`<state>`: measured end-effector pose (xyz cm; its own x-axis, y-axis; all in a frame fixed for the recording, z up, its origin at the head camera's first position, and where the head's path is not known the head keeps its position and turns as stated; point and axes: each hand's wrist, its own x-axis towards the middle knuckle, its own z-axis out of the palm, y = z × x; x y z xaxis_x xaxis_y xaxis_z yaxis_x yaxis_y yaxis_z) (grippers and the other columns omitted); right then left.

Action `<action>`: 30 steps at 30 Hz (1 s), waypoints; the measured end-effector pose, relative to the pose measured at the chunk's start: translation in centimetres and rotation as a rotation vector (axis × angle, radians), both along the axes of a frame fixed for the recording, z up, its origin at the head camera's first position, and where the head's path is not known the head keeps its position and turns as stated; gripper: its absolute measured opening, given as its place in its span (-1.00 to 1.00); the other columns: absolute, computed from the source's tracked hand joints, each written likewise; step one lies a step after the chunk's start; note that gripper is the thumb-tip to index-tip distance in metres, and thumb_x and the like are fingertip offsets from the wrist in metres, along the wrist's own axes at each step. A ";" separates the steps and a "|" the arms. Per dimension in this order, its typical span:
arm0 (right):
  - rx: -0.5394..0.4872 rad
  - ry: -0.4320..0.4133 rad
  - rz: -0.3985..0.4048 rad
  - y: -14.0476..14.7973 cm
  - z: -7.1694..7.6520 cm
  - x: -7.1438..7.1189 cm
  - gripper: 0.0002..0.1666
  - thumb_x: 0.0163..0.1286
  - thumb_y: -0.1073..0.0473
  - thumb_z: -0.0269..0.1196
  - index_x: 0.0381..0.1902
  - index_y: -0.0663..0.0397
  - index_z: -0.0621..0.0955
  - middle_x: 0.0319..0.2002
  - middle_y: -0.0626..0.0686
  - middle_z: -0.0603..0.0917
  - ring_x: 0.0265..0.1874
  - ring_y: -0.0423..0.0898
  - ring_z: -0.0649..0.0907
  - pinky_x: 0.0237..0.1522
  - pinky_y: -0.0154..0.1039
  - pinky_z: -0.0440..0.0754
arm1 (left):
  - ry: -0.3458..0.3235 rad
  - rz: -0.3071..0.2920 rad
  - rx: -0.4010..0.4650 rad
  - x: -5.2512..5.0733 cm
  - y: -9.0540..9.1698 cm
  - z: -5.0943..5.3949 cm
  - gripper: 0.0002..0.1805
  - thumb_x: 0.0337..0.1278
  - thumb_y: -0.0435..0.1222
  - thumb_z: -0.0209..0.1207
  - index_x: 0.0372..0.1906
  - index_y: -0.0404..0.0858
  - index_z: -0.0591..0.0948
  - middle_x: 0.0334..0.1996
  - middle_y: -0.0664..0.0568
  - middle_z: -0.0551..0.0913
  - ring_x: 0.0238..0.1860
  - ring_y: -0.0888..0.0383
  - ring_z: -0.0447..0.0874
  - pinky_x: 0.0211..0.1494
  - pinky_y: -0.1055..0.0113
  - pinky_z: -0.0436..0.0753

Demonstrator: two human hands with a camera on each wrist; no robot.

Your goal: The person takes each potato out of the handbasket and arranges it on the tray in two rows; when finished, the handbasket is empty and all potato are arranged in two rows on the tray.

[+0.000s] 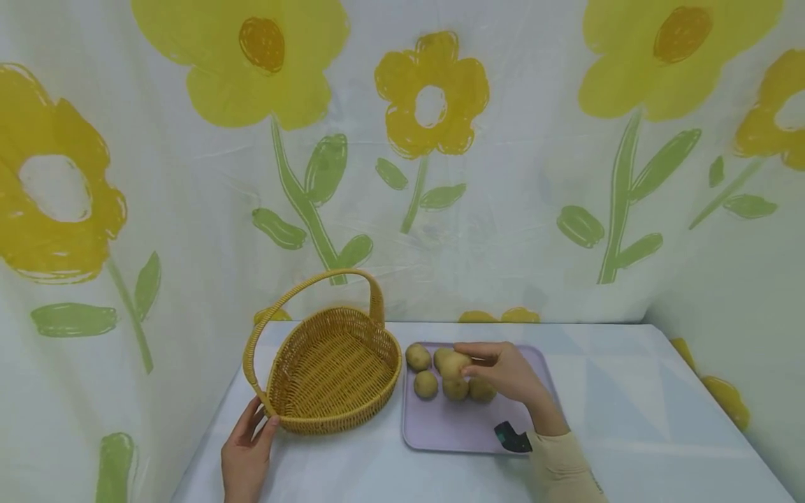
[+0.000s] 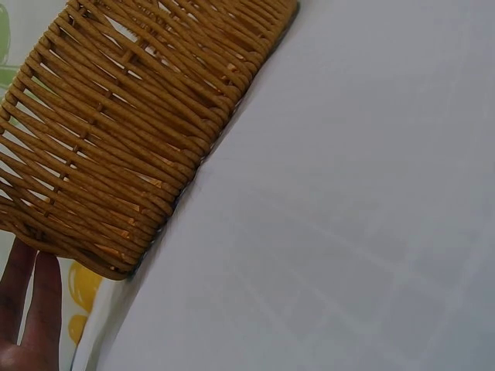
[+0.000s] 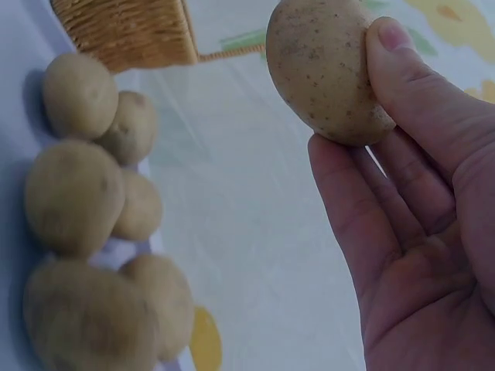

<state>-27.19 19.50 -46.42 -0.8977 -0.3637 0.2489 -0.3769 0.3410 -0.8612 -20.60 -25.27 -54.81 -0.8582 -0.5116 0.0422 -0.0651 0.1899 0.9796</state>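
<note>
In the head view, my right hand (image 1: 503,370) pinches a potato (image 1: 455,365) between thumb and fingertips, raised above a pale purple tray (image 1: 459,429). The right wrist view shows the held potato (image 3: 325,73) close up, its skin speckled. Several other potatoes (image 1: 425,384) lie in a cluster on the tray's far left part. A yellow-brown wicker basket (image 1: 339,377) with a tall arched handle sits left of the tray. My left hand (image 1: 247,447) holds its near left corner by the handle's base, fingers against the woven side (image 2: 116,131) in the left wrist view.
The white table (image 1: 629,391) ends at a flower-printed curtain (image 1: 503,209) behind and at both sides. A dark device (image 1: 512,438) is by the right wrist, over the tray's near edge. The basket's handle (image 1: 314,279) rises well above its rim.
</note>
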 end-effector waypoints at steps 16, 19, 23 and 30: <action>0.017 0.038 -0.165 5.1 -1.5 4.1 -0.48 0.24 0.17 0.47 0.16 0.20 0.69 0.13 0.20 0.74 0.03 -0.51 0.64 0.03 -0.50 0.77 | 0.002 0.021 0.010 0.1 0.2 0.2 -0.29 0.29 -0.19 0.36 0.49 -0.17 0.42 0.48 -0.11 0.43 0.01 0.74 0.40 0.01 0.96 0.49; 0.033 0.043 -0.180 5.7 -1.5 4.5 -0.48 0.25 0.18 0.47 0.16 0.22 0.69 0.13 0.20 0.74 0.03 -0.51 0.64 0.03 -0.52 0.76 | 0.001 0.024 0.010 0.1 0.2 0.1 -0.29 0.29 -0.20 0.36 0.50 -0.17 0.41 0.49 -0.14 0.42 0.03 0.72 0.40 0.01 0.96 0.48; 0.059 0.067 -0.203 6.7 -1.3 4.8 -0.48 0.24 0.19 0.47 0.15 0.23 0.69 0.11 0.18 0.75 0.02 -0.51 0.64 0.02 -0.54 0.75 | -0.012 0.030 0.005 0.3 0.3 0.0 -0.27 0.29 -0.18 0.36 0.51 -0.17 0.39 0.49 -0.14 0.40 0.05 0.70 0.40 0.00 0.97 0.48; 0.079 -0.024 -0.274 7.8 -1.0 5.4 -0.44 0.23 0.10 0.49 0.17 0.17 0.70 0.15 0.14 0.74 0.05 -0.57 0.59 0.04 -0.57 0.71 | -0.023 0.022 0.006 0.2 0.2 0.2 -0.27 0.30 -0.15 0.35 0.51 -0.15 0.38 0.50 -0.10 0.40 0.21 0.49 0.48 0.02 0.97 0.47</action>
<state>-21.84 27.31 -47.44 -0.9705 -0.1245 0.2067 -0.2412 0.4935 -0.8356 -20.41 -25.08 -54.58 -0.8472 -0.5309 0.0192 -0.0919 0.1822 0.9790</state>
